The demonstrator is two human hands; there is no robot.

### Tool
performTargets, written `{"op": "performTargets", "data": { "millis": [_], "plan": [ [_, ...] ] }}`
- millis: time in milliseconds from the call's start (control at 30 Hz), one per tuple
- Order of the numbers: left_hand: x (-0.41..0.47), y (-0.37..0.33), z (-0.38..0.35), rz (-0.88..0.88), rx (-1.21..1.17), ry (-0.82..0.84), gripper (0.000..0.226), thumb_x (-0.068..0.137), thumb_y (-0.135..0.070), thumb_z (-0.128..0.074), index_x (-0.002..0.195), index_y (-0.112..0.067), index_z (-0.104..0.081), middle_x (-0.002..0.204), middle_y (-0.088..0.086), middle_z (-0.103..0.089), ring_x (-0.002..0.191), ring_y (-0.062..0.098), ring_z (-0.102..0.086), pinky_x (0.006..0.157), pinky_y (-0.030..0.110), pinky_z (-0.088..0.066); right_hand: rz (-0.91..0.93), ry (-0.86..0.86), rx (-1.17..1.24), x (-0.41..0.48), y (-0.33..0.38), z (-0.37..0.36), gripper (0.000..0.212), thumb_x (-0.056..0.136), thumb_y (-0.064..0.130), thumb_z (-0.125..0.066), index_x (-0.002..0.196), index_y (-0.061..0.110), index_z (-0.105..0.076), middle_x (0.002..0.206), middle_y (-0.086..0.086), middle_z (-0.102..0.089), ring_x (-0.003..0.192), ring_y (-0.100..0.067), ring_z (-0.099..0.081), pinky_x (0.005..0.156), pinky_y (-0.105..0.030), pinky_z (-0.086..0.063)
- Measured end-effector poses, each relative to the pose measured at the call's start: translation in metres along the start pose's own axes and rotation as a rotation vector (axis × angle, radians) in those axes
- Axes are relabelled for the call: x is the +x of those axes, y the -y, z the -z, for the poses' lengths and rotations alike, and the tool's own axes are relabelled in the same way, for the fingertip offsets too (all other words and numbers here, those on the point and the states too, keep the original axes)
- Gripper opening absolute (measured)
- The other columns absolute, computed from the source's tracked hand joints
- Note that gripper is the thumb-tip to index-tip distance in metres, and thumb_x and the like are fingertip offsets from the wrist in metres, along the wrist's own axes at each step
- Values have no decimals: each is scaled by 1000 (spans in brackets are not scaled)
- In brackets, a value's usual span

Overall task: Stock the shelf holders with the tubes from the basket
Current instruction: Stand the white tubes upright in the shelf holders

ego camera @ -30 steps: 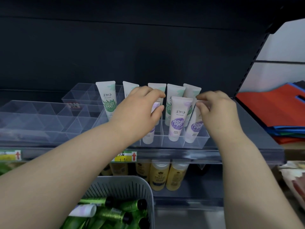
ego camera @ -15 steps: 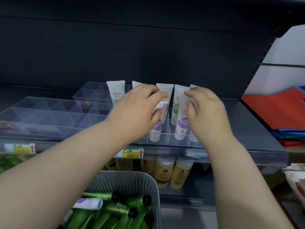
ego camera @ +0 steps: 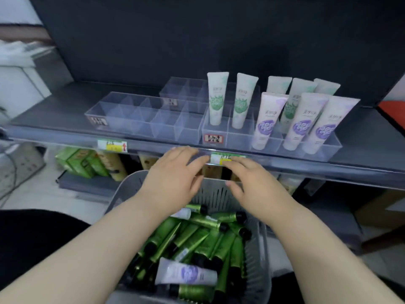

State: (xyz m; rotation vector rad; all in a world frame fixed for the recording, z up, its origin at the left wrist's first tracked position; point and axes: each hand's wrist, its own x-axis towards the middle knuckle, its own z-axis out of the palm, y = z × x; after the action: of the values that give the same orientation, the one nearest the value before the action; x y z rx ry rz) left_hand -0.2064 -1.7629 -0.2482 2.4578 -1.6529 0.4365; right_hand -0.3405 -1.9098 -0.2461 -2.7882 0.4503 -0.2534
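Fingers (ego camera: 195, 159) of our left hand (ego camera: 173, 179) and right hand (ego camera: 259, 189) are loose, empty; eight tubes (ego camera: 269, 119) stand in holders (ego camera: 140, 120), basket (ego camera: 215, 192) is nearly full.

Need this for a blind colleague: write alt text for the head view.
The left hand and right hand, open and empty, hover over a grey basket of green tubes. Above, clear shelf holders hold standing white tubes.

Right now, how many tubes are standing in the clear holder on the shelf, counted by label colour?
Green-label tubes: 5
Purple-label tubes: 3
Total: 8
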Motion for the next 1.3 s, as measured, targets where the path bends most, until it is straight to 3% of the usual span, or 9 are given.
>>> {"op": "performTargets", "data": {
  "millis": [167,300,433,567,833,1067,1200,1300],
  "plan": [
    [-77,11,-29,158,-160,180,39,84,-33,-52,118,-20,-62,113,1,-62,107,24,-59,89,33,-49,-34,243,24,-22,30,-32,52,95,33,-48,144,27,-32,150,4,-31,135,-17,-33,111,-30,-31],
    [-114,16,-46,224,-218,364,43,88,-31,-55,130,-24,-53,126,-1,-55,120,22,-49,96,34,-45,-55,432,63,-37,50,-67,51,94,29,-51,143,26,-35,144,-1,-38,129,-21,-41,106,-35,-37],
    [-126,18,-56,249,-247,444,44,90,-32,-49,134,-27,-47,130,-3,-52,123,21,-44,97,33,-44,-115,612,26,-49,58,-103,43,91,23,-52,133,19,-46,135,-9,-46,120,-27,-49,99,-37,-44],
    [-124,18,-62,246,-254,459,45,93,-33,-45,138,-29,-41,135,-4,-47,126,19,-40,99,33,-42,-115,751,30,-53,64,-132,45,91,20,-52,136,19,-45,137,-10,-44,122,-28,-48,100,-35,-43],
    [-131,31,-76,311,-250,500,45,95,-34,-41,139,-31,-37,139,-5,-43,131,15,-34,104,29,-37,-3,794,37,-50,74,-165,30,87,12,-55,117,13,-54,125,-13,-53,112,-31,-55,88,-33,-46],
    [-136,38,-80,352,-249,523,45,94,-33,-43,139,-30,-39,134,-6,-46,128,15,-37,100,31,-42,36,862,-44,-43,75,-179,51,88,10,-57,136,11,-40,133,-16,-44,122,-34,-46,97,-38,-41],
    [-133,35,-82,353,-248,533,44,95,-33,-42,139,-30,-38,135,-5,-45,128,15,-37,99,32,-42,59,872,-103,-39,79,-176,37,91,9,-48,128,8,-46,128,-20,-41,120,-36,-44,94,-41,-41],
    [-133,33,-84,338,-240,545,44,95,-35,-40,139,-31,-36,137,-6,-43,128,15,-36,99,32,-42,99,922,-144,-38,83,-175,39,93,7,-46,132,8,-43,134,-19,-40,125,-35,-40,96,-43,-40]
  ]
}}
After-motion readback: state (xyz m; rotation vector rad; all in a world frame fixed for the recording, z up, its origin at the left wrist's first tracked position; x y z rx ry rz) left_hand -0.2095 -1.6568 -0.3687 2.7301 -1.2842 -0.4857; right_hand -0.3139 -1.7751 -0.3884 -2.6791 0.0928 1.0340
